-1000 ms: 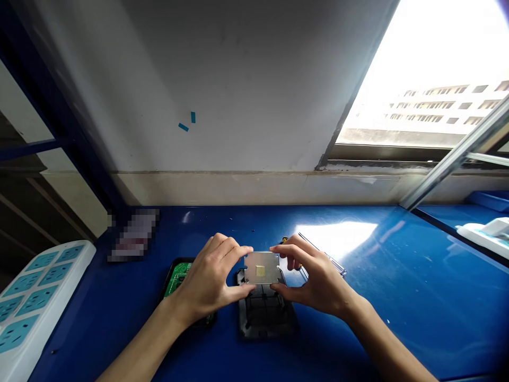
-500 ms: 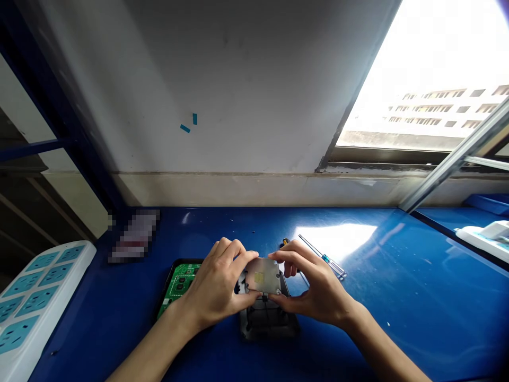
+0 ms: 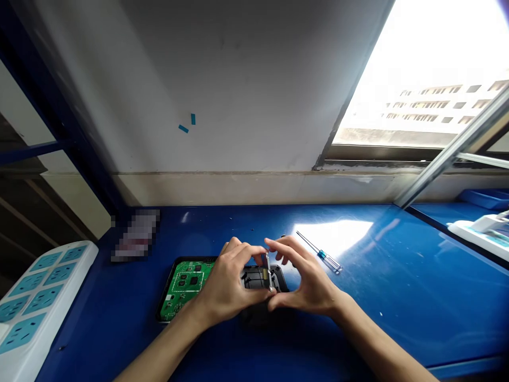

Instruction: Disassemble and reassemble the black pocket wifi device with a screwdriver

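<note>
Your left hand (image 3: 223, 285) pinches the plate (image 3: 268, 271), probably light, stiff and best held by its edges, your right hand (image 3: 312, 281) open alongside.

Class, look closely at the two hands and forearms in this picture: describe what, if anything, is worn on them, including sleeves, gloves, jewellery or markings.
The left hand and right hand wear no gloves. No sleeve shows on either forearm as far as the picture reaches, and no watch, bracelet, ring, cable or marking can be made out.
</note>
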A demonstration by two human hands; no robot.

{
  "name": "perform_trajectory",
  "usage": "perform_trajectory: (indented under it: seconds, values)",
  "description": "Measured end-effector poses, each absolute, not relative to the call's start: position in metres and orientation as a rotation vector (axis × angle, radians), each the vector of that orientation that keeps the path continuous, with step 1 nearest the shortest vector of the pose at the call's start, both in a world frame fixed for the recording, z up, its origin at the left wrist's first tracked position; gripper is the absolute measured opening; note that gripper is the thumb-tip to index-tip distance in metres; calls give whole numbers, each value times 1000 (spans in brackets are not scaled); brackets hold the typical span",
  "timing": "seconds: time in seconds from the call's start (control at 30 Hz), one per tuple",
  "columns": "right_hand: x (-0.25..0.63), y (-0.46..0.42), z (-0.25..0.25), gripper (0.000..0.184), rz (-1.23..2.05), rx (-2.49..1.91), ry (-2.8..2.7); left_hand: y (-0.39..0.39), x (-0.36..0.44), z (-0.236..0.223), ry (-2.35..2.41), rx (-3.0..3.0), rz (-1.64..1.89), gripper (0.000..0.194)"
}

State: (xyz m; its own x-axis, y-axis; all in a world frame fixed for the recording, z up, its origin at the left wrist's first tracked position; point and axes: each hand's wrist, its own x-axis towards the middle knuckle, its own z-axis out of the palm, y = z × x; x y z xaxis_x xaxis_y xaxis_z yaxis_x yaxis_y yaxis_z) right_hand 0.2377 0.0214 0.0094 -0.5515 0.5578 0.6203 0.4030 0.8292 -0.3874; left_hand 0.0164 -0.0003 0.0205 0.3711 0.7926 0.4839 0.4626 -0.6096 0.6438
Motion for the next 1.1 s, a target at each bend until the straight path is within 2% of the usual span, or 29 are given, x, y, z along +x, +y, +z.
perform_trajectory:
  seconds: [0.07,0.2,0.4,0.7,1.1]
  values:
    - [239,25,5,90,251,-758,-2268,-1,18,21,1084,2146,1126,59]
    - [246,33,2,57,241,-792,-2329,-3,18,17,1064,2075,1108,60]
    - [251,39,5,70,198,-792,-2360,-1,17,13,1066,2138,1110,62]
    - [250,32,10,53,251,-722,-2346,1,15,13,1051,2189,1116,66]
    - [249,26,21,55,54,-694,-2384,4,-5,18,1073,2433,1020,57]
